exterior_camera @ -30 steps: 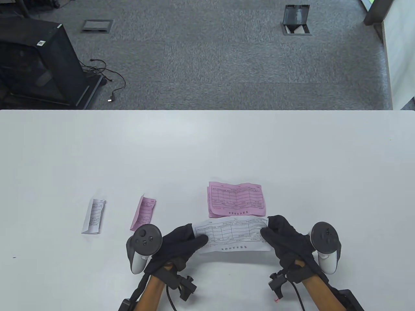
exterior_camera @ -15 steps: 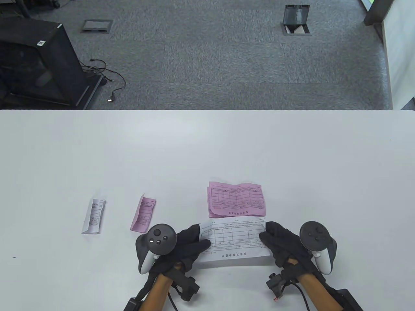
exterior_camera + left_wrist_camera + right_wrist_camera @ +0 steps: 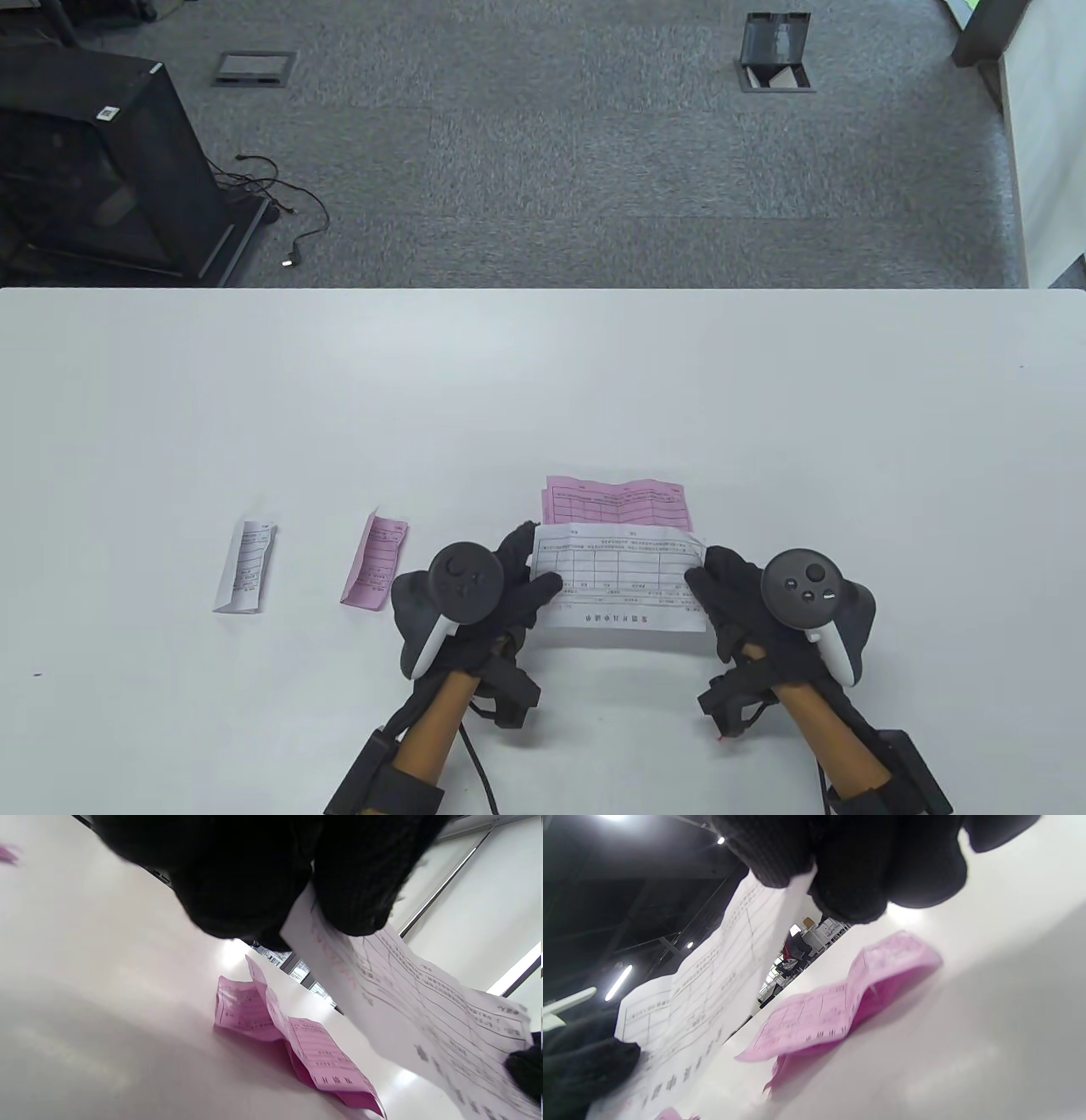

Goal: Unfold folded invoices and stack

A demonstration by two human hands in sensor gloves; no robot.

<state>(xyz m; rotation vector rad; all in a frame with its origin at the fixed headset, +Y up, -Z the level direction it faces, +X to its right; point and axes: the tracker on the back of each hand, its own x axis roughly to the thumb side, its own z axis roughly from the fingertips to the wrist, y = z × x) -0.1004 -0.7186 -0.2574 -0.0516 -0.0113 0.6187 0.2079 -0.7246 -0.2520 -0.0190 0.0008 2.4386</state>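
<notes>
My left hand (image 3: 530,586) and right hand (image 3: 713,594) each pinch one end of an unfolded white invoice (image 3: 624,581) and hold it above the table, partly over the near edge of the pink stack (image 3: 615,501) of unfolded invoices. The left wrist view shows the white sheet (image 3: 424,1014) pinched by my fingers (image 3: 352,895) above the pink stack (image 3: 292,1035). The right wrist view shows the sheet (image 3: 712,984) pinched over the pink stack (image 3: 831,1005). A folded pink invoice (image 3: 374,560) and a folded white invoice (image 3: 246,566) lie to the left.
The white table (image 3: 543,382) reaches to its far edge at mid-frame. Beyond it lies grey carpet with a black cabinet (image 3: 93,161) at the left and floor boxes.
Both hands have carried the white invoice away from me, from in front of the pink stack to partly over it.
</notes>
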